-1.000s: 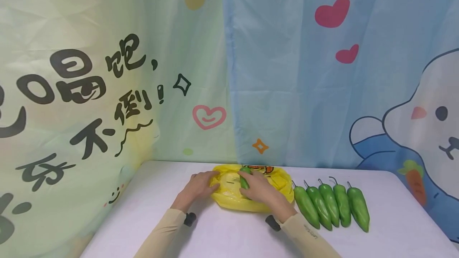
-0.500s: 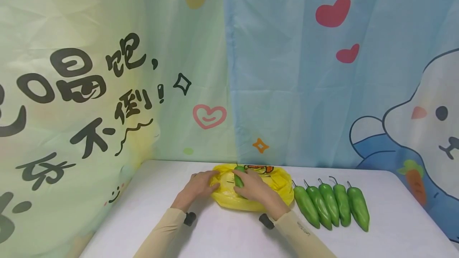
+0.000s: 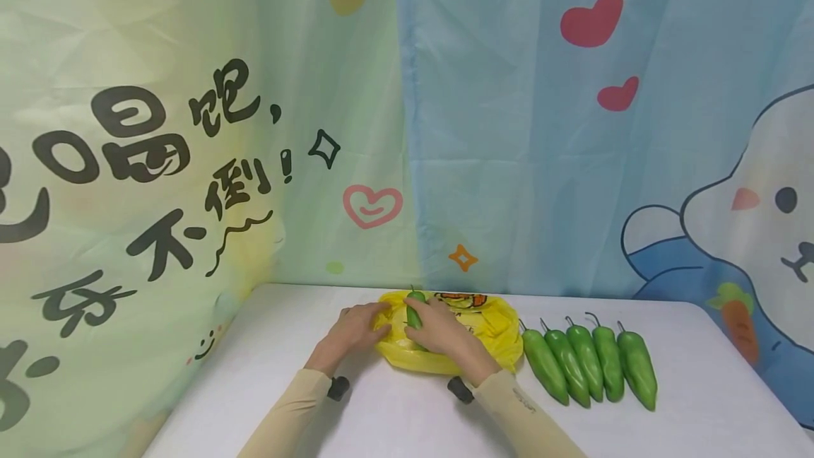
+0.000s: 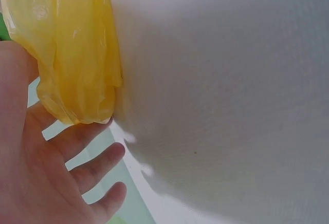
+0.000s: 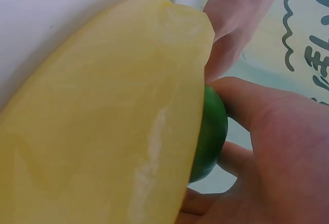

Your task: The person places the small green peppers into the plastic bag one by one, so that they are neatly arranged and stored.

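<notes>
A yellow plastic bag (image 3: 413, 361) lies on the white table, its mouth spread wide. At the bag's left rim is my left hand (image 3: 357, 326), thumb and index finger apart; in the left wrist view, the bag's outer wall hides their tips while the other fingers extend loosely. My right hand (image 3: 445, 331) grips a green pepper (image 3: 414, 316) over the bag's mouth, stem pointing away. The right wrist view shows that pepper (image 5: 211, 134) between thumb and fingers, partly hidden behind the bag wall (image 5: 113, 106). What lies deeper in the bag is hidden.
Several more green peppers (image 3: 585, 362) lie side by side in a row right of the bag, stems toward the back. A printed curtain (image 3: 470, 126) hangs behind the table (image 3: 407, 423), and another printed sheet rises on the left.
My right hand has moved left across the bag, carrying the green pepper toward its left side. The left hand stays at the rim, and the row of peppers has not changed.
</notes>
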`<state>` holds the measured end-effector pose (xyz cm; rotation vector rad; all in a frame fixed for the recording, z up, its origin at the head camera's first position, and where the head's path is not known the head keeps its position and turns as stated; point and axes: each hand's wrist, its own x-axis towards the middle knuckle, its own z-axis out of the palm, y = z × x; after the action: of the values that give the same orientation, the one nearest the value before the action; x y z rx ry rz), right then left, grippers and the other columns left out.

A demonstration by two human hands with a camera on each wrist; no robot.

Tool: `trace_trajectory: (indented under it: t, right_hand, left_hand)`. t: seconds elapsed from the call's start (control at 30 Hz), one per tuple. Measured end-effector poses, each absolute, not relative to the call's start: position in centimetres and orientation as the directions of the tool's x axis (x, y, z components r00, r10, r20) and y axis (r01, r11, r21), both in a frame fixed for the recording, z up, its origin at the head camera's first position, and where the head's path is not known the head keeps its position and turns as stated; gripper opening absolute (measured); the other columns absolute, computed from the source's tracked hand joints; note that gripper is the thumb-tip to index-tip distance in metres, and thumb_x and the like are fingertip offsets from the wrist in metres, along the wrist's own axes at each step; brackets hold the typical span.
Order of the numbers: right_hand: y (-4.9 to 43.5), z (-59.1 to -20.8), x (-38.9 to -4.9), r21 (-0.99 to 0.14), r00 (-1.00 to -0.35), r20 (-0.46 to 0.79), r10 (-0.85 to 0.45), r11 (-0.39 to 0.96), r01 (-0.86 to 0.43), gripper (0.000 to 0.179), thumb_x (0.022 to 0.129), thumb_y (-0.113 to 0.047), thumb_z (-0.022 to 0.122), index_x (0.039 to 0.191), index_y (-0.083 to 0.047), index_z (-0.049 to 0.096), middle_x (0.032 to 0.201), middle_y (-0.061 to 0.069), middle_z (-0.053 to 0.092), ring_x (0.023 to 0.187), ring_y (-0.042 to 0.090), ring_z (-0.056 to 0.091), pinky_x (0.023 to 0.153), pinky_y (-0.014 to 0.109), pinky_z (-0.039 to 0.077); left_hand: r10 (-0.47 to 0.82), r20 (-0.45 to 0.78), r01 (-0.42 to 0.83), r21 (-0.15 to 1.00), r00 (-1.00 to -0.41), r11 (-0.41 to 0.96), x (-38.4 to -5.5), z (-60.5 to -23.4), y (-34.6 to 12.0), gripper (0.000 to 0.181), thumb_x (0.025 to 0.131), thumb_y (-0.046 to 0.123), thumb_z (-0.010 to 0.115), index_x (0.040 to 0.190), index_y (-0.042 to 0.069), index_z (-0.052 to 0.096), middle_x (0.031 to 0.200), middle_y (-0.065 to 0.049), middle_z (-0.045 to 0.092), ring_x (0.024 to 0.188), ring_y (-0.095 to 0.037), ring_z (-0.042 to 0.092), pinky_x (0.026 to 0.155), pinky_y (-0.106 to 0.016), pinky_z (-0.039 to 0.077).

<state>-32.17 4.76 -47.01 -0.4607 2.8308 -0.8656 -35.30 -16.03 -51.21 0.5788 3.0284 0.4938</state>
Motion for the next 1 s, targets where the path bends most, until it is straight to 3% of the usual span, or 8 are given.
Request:
trace_trajectory:
  t: [0.7, 1.0]
  right_hand:
    - [1.7, -47.7, -32.6, -0.600, -0.951, -0.002, -0.309, 0.761, -0.246, 0.059, 0.096, -0.031, 0.067, 0.149, -0.015, 0.048, 0.147, 0.027, 0.047, 0.137, 0.049, 0.043, 0.104, 0.067, 0.044]
    - [1.1, -48.7, -32.7, -0.600, -0.962, -0.006, -0.273, 0.770, -0.215, 0.060, 0.095, -0.030, 0.066, 0.149, -0.014, 0.047, 0.150, 0.030, 0.043, 0.141, 0.050, 0.036, 0.111, 0.066, 0.039]
  left_hand:
    - [0.352, 0.042, 0.348, 0.304, -0.935, 0.887, -35.1, -51.2, -16.1, 0.050, 0.097, 0.035, 0.060, 0.142, 0.014, 0.055, 0.143, -0.010, 0.060, 0.132, -0.035, 0.055, 0.108, -0.060, 0.041]
    - [0.350, 0.042, 0.346, 0.300, -0.936, 0.889, -35.0, -51.0, -16.0, 0.052, 0.097, 0.037, 0.059, 0.143, 0.015, 0.054, 0.143, -0.008, 0.060, 0.132, -0.035, 0.055, 0.108, -0.061, 0.040]
